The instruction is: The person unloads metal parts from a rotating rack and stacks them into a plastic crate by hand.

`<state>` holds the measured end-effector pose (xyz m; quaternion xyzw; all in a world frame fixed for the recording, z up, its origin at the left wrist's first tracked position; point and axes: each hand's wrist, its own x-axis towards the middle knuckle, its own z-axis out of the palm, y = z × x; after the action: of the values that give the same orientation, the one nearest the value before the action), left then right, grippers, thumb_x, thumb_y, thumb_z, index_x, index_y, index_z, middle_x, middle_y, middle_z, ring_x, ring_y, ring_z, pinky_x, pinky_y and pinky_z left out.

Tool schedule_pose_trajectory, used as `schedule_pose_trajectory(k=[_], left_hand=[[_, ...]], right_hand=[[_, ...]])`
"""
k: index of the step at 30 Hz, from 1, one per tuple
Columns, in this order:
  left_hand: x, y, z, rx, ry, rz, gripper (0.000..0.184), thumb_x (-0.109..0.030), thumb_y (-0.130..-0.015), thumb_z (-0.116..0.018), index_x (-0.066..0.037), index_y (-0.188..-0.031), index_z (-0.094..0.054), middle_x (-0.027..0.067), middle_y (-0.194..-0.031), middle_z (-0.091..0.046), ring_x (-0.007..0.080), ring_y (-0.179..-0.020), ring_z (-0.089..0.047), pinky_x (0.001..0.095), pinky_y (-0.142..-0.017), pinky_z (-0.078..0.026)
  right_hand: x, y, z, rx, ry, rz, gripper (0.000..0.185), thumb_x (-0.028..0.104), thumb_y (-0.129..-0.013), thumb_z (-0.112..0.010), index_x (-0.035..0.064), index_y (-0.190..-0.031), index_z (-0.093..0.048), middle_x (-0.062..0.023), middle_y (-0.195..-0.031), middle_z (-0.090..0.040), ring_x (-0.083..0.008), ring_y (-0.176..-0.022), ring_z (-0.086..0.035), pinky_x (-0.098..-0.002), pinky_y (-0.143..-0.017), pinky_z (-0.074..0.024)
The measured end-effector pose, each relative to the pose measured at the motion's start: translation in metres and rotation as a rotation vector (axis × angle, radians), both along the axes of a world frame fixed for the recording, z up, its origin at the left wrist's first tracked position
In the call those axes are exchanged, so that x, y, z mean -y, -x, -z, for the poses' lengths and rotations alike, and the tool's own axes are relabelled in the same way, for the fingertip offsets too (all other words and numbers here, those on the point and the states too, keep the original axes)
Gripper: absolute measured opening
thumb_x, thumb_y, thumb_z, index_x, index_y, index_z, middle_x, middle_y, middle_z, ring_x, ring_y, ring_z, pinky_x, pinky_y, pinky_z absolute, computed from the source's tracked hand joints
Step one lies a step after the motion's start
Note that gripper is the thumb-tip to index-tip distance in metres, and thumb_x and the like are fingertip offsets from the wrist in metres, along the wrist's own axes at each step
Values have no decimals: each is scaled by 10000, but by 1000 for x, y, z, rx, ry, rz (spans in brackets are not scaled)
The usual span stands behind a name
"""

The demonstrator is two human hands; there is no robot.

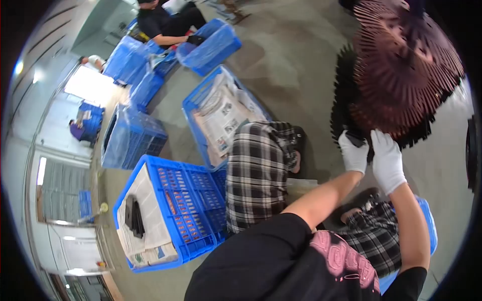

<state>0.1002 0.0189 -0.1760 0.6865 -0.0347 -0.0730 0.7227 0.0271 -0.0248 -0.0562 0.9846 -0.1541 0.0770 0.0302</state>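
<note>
At the near edge of the tiered round rack [406,75], the person's two white-gloved hands sit side by side. The left hand [354,156] has its fingers and thumb closed about a small dark piece [355,141], just below the rack's black lower tier [345,95]. The right hand [389,163] is beside it, fingers stretched up against the rack's lower edge; whether they pinch anything there I cannot tell. Above the hands, the rack spreads in overlapping rings of reddish-brown strips [386,95].

On the near side of the rack are the person's checked trousers [256,175], the knees spread apart. Left of the rack, beyond one knee, lies a blue crate [195,133] lined with newspaper [223,118]. Farther left from the rack, a second blue crate [203,200] carries a stack of black strips [133,216] on its paper. Well apart from the rack, at the upper left, a seated co-worker [168,22] reaches a dark-gloved hand to a plastic-lined blue crate [216,50].
</note>
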Motion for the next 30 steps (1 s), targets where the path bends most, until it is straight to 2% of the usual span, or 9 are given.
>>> schedule_pose_trajectory(k=[2,3,7,12,17,22,23,27,30], left_hand=[[2,0,-1,104,-18,-84,379,-9,-754,-706,-7,-1072,-501,112,-940,-585,214,-798,-570,337,-792,-499],[5,0,6,94,-8,-89,377,-16,-759,-711,-10,-1072,-502,107,-933,-588,212,-787,-566,337,-788,-498],[11,-1,9,1,-24,-142,376,-54,-773,-738,-15,-1065,-504,98,-925,-594,212,-769,-562,338,-775,-497],[15,-1,7,-10,-80,-143,421,-99,-772,-769,-19,-1082,-495,99,-928,-597,222,-775,-566,342,-777,-498],[14,-3,3,-121,-60,-67,539,-155,-764,-803,-20,-1175,-481,147,-1057,-573,292,-894,-609,378,-848,-502],[14,-4,1,-105,-241,-80,574,-194,-755,-821,-16,-1177,-475,156,-1069,-577,305,-887,-619,377,-850,-503],[14,-3,3,-108,-245,-74,574,-194,-755,-821,-16,-1177,-475,156,-1069,-577,305,-887,-619,377,-850,-503],[19,-3,7,-34,-180,-161,551,-210,-742,-834,1,-1107,-479,146,-1020,-581,283,-853,-609,382,-804,-505],[14,-7,-1,-76,-180,-50,601,-215,-749,-834,8,-1160,-455,162,-1037,-580,294,-872,-614,381,-830,-510]], right_hand=[[-8,-2,-23,-266,-155,127,530,75,-838,-517,4,-1361,-480,-151,-1419,-520,-327,-1224,-536,-384,-972,-447],[-9,-2,-16,-252,-154,108,530,75,-838,-517,4,-1361,-480,-151,-1419,-520,-327,-1224,-536,-384,-972,-447],[18,7,61,178,91,-66,547,56,-839,-524,8,-1381,-468,-131,-1420,-525,-321,-1206,-548,-387,-965,-454],[39,-2,102,208,101,-63,491,38,-868,-492,14,-1357,-514,-153,-1372,-560,-343,-1174,-570,-412,-969,-462],[42,-7,102,106,109,-26,504,35,-852,-513,22,-1355,-519,-149,-1348,-578,-350,-1120,-599,-408,-930,-486],[51,-9,88,34,0,-58,531,38,-827,-545,33,-1357,-517,-130,-1337,-588,-347,-1051,-623,-404,-869,-508],[48,-12,82,30,-3,-52,531,38,-827,-545,33,-1357,-517,-130,-1337,-588,-347,-1051,-623,-404,-869,-508],[30,-32,53,-264,31,106,449,34,-837,-536,40,-1284,-584,-122,-1241,-640,-336,-1003,-624,-406,-841,-510],[33,-35,63,-308,10,169,449,42,-819,-540,59,-1262,-610,-123,-1257,-634,-358,-996,-618,-417,-850,-502]])
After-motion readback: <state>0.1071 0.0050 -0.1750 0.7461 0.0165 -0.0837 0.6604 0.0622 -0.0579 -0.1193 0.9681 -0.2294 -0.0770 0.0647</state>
